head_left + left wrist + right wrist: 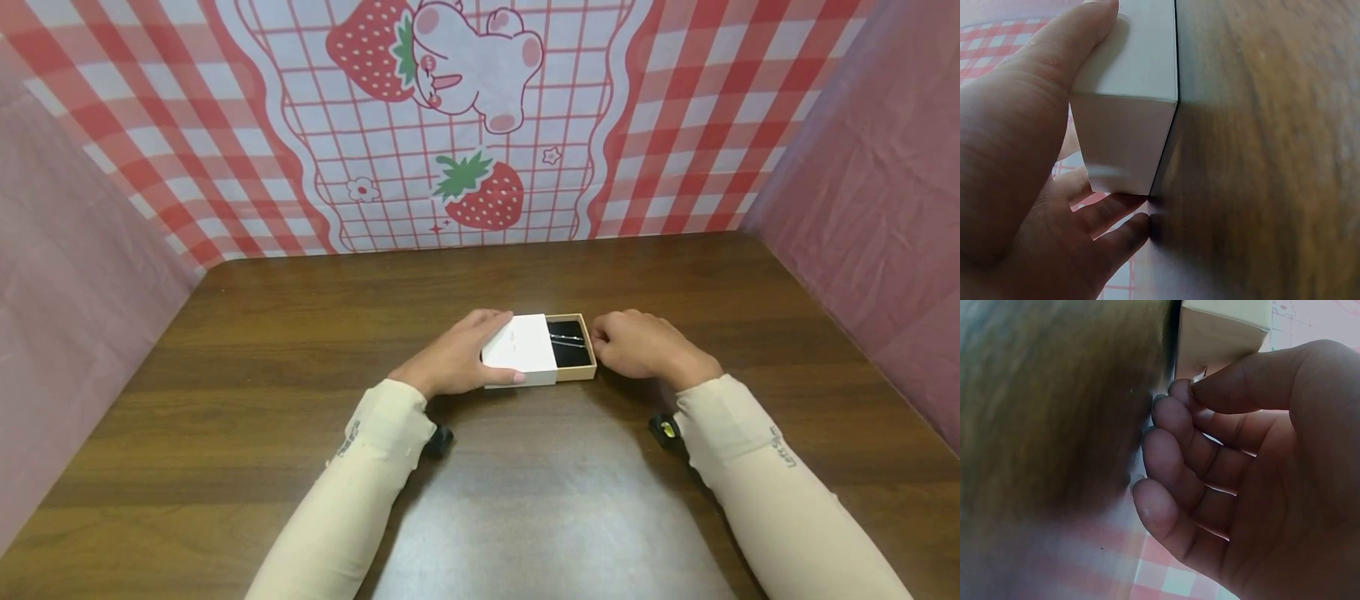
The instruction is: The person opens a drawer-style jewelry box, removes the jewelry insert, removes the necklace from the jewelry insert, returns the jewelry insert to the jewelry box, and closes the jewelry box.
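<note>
A white box sleeve (522, 346) lies flat on the table, its tan inner drawer (576, 374) drawn partway out to the right. Silver chain jewelry (567, 340) rests on the drawer's black lining. My left hand (459, 354) grips the sleeve from the left, thumb along the near side and fingers on the far side; the left wrist view shows the sleeve's plain end (1124, 144). At the drawer's right end, my right hand (647, 343) pinches a small pale pull tab (1200, 376) between thumb and index finger, the other fingers curled close to the table.
The brown wooden table (300, 467) extends all around the box. A red-and-white checked cloth (675, 125) with strawberry prints hangs at the back. Pink cloth (862, 192) covers the right side, with more on the left. Dark wrist devices sit under both cream sleeves.
</note>
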`<state>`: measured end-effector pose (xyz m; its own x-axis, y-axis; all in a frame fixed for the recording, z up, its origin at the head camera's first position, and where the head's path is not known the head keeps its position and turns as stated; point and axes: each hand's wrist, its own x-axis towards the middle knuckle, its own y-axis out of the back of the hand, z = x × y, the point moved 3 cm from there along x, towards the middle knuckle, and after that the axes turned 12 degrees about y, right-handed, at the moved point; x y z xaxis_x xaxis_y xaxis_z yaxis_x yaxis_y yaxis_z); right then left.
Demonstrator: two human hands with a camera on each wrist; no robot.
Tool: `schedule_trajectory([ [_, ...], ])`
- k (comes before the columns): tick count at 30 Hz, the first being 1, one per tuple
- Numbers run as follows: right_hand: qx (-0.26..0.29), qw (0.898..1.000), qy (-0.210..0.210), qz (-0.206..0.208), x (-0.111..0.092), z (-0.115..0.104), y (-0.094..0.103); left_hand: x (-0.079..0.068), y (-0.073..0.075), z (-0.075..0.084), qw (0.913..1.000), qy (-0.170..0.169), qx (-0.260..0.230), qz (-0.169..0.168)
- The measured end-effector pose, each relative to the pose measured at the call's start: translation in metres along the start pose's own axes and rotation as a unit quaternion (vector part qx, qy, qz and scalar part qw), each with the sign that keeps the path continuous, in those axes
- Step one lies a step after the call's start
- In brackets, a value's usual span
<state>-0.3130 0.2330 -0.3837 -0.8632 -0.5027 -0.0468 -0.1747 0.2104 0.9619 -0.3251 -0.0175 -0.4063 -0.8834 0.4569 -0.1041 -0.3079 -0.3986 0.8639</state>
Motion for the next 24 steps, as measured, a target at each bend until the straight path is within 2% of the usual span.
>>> schedule_trajectory([
  [24,0.003,1.0,0.002,0.001,-0.001,0.0018,0.0005,0.0012,0.0001,-0.0004,1.0,-0.001,0.0,-0.001],
])
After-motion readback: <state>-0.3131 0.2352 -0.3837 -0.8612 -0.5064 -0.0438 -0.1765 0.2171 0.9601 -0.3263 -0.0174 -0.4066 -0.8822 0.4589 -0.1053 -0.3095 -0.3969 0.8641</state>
